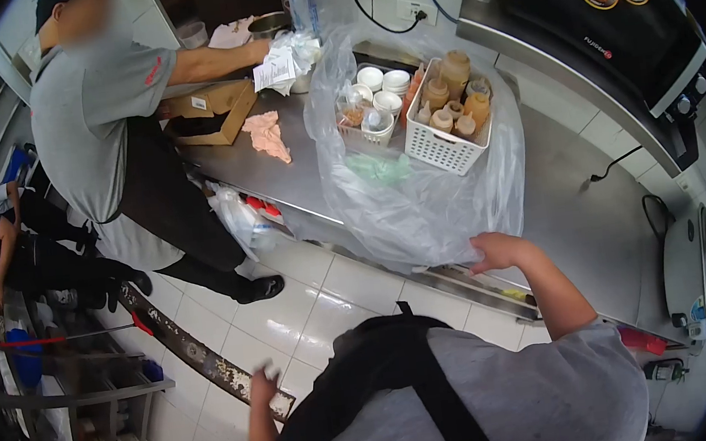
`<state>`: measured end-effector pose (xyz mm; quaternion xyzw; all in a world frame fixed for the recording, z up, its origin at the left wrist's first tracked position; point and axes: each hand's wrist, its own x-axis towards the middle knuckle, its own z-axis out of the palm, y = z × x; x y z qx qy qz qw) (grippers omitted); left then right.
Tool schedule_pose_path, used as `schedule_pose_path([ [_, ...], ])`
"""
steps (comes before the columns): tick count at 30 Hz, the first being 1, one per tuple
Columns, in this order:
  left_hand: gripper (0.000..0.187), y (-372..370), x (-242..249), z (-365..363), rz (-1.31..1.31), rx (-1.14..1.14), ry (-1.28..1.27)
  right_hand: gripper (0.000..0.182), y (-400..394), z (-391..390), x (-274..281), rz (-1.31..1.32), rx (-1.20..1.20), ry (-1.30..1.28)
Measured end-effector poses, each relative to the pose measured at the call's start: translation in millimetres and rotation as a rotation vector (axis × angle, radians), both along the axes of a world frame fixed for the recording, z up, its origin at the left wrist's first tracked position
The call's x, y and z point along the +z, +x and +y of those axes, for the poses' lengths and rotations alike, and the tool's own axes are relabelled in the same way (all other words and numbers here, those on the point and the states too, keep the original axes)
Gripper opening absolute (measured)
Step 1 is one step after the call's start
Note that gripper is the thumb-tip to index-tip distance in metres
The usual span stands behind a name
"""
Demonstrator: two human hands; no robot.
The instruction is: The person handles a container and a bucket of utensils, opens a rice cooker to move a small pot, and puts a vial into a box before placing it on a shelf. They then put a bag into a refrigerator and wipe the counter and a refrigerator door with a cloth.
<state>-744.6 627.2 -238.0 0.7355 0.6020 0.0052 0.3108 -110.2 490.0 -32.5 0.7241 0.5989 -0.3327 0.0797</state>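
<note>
My right hand (pixel 498 252) is closed on the near edge of a large clear plastic bag (pixel 404 215) on the steel counter. The bag spreads under and around a white perforated basket (pixel 446 152) of sauce bottles (pixel 455 72). Left of that basket, a smaller basket (pixel 379 136) holds several white round tubs (pixel 370 78). A greenish piece of plastic (pixel 377 166) lies in front of them. My left hand (pixel 263 387) hangs low over the tiled floor, away from the counter; it is slightly blurred, with its fingers apart and nothing seen in it.
A co-worker (pixel 93 119) at the counter's left reaches toward a bundle of paper slips (pixel 277 73). A cardboard box (pixel 213 115) and a pink cloth (pixel 267 135) lie nearby. A black oven (pixel 608 30) and a rice cooker (pixel 694 271) stand right. Metal racks (pixel 87 395) line the left.
</note>
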Motion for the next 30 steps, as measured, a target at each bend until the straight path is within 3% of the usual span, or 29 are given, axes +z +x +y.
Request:
schedule_pose_path([
  [1,0.047,27.3,23.5,42.8,-0.023,-0.025,0.004,0.057,-12.6,-0.3,6.5,0.009,-0.007,-0.014],
  [2,0.047,36.7,9.7,88.4,-0.202,-0.133,0.101,0.055,-29.3,3.4,14.3,0.091,-0.123,0.320],
  [3,0.044,85.1,66.0,109.3,-0.136,-0.214,0.284,0.052,-44.0,9.4,16.6,0.169,-0.242,0.657],
  [4,0.042,128.8,102.9,134.5,-0.435,-0.304,0.347,0.052,-55.7,18.3,4.6,0.174,-0.253,0.649],
  [6,0.040,210.7,160.1,158.9,-0.467,-0.383,0.514,0.041,-76.3,41.0,-26.0,-0.085,-0.384,0.906],
  [7,0.039,247.0,183.0,170.8,-0.539,-0.512,0.558,0.041,-87.8,54.9,-26.2,-0.084,-0.394,0.904],
  [8,0.036,306.2,227.6,172.1,-0.608,-0.695,0.515,0.036,-99.0,73.6,-27.2,-0.055,-0.276,0.594],
  [9,0.034,337.8,233.4,175.8,-0.636,-0.834,0.561,0.032,-103.6,83.2,-24.8,-0.024,-0.144,0.284],
  [10,0.033,362.0,235.3,180.1,-0.663,-0.972,0.606,0.032,-100.4,90.1,-20.2,-0.019,-0.153,0.282],
  [12,0.031,407.0,226.7,192.1,-0.667,-1.101,0.662,0.030,-88.7,105.8,-0.4,0.579,-0.202,-0.099],
  [14,0.030,445.1,214.6,209.1,-0.682,-1.007,0.628,0.031,-86.4,118.0,21.5,0.604,-0.259,-0.169],
  [16,0.029,477.9,204.9,239.4,-0.699,-0.912,0.592,0.032,-79.4,129.9,25.3,0.757,-0.039,0.240],
  [17,0.029,493.8,202.2,259.1,-0.661,-0.866,0.622,0.031,-78.2,138.3,22.3,0.974,-0.167,0.315],
  [18,0.029,508.1,199.2,277.3,-0.626,-0.820,0.651,0.031,-75.5,148.8,25.7,0.971,-0.170,0.315],
  [20,0.027,529.7,196.4,310.2,-0.575,-0.852,0.622,0.031,-69.4,168.0,34.1,0.676,-0.311,0.621],
  [22,0.024,544.1,186.1,339.7,-0.527,-0.895,0.597,0.030,-60.9,176.8,26.8,0.588,-0.342,0.645],
  [24,0.018,557.4,168.3,364.9,-0.181,-0.986,0.494,0.030,-53.5,175.8,12.9,0.466,-0.239,0.701],
  [26,0.011,565.0,169.3,372.1,-0.263,-1.066,0.269,0.028,-49.6,169.1,-3.7,0.442,-0.257,0.701],
  [27,0.012,567.1,160.0,382.1,-0.244,-1.188,0.491,0.028,-47.2,163.7,-15.3,0.423,-0.287,0.713],
  [28,0.018,568.2,160.5,381.0,-0.342,-1.223,0.538,0.030,-47.5,157.3,-36.8,0.424,-0.335,0.729],
  [29,0.038,572.7,170.6,380.6,-0.274,-1.219,0.311,0.029,-47.8,151.6,-45.8,0.510,-0.417,0.711],
  [30,0.056,573.5,162.3,389.5,-0.276,-1.294,0.367,0.028,-52.4,146.3,-38.7,0.477,-0.439,0.717],
])
